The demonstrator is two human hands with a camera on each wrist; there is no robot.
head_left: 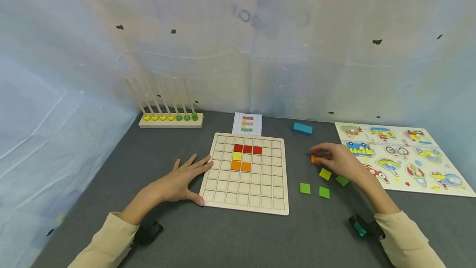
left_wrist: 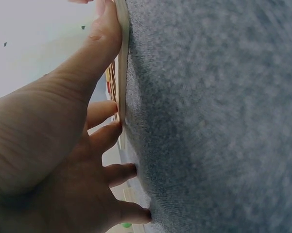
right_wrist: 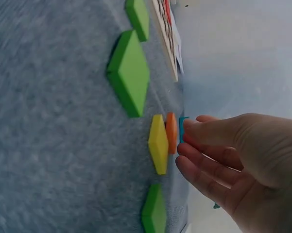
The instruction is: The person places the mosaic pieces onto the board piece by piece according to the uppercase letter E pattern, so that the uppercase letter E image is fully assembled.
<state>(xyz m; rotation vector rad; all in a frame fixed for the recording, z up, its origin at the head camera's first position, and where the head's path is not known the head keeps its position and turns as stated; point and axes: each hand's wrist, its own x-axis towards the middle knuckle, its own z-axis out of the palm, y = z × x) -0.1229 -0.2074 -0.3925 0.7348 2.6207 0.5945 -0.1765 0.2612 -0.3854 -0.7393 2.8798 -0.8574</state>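
Note:
My left hand lies spread at the left edge of a wooden grid board, thumb at its near corner and fingertips along its side. On the board sit several red tiles, a yellow tile and orange tiles. Over to the right, my right hand hovers with loosely bent fingers right by a loose orange tile. In the right wrist view that tile lies on the dark cloth just below the fingertips. Beside it are a yellow tile and several green tiles.
A printed pattern card touches the board's far edge. Behind it to the right lies a blue block. A peg rack with beads stands at the back left, and a vehicle puzzle board lies at the right.

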